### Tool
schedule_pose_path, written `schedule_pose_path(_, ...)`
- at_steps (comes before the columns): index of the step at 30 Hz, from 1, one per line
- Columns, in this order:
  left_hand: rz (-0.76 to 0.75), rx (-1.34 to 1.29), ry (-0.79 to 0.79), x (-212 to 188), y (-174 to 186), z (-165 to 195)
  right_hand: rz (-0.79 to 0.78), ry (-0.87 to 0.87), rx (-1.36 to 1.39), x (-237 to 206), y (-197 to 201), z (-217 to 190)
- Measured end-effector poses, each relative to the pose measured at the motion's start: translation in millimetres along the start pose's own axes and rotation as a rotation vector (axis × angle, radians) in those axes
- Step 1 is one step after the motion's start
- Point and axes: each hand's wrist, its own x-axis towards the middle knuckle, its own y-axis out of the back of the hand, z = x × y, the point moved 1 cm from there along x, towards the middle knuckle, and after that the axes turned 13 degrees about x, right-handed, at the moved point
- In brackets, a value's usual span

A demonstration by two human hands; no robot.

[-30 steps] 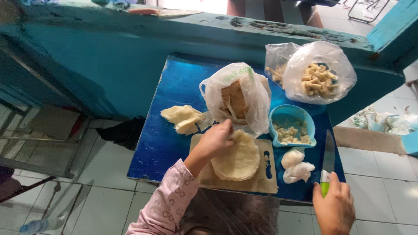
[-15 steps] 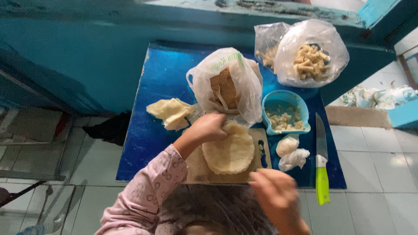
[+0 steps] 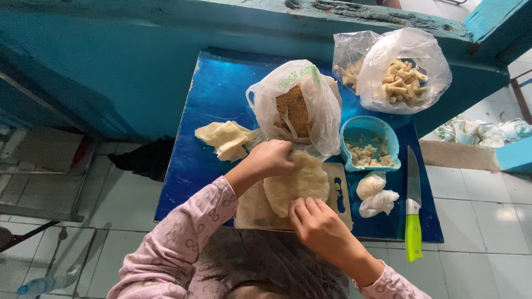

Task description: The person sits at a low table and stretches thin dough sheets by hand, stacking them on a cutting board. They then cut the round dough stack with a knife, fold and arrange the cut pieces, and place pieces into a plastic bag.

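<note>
A round pale flat wrapper [image 3: 302, 182] lies on a light cutting board [image 3: 255, 207] on the blue table [image 3: 216, 94]. My left hand [image 3: 271, 158] grips the wrapper's upper left edge. My right hand [image 3: 318, 227] rests with its fingertips on the wrapper's near edge. A knife with a green handle [image 3: 412, 207] lies on the table to the right, apart from both hands.
Beside the board sit a blue bowl of small pale pieces [image 3: 368, 145], a white bag holding brown slabs [image 3: 296, 108], clear bags of pale sticks [image 3: 402, 72], folded pale sheets [image 3: 224, 138] and small white bundles [image 3: 376, 194]. Tiled floor surrounds the table.
My right hand let go of the green-handled knife, left it on the table, and moved left onto the wrapper's near edge. My left hand stayed on the wrapper.
</note>
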Motion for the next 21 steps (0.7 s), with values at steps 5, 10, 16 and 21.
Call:
schedule_pose_path(5,-0.012,-0.092,-0.018,3.6,-1.6,-5.7,0.119,-0.030,0.098,-6.4,-10.0,2.9)
schedule_pose_path(10,0.025,-0.172,-0.061,7.7,-3.9,-12.1,0.160,-0.032,0.193,-9.6,-7.1,9.0)
schedule_pose_path(16,-0.134,-0.447,0.095,-6.1,1.0,-29.5,0.183,0.015,0.223,-18.7,6.4,25.9)
schedule_pose_path(21,-0.098,-0.619,0.214,-52.7,-6.0,-33.6,0.207,0.051,0.271,-28.4,8.6,35.2)
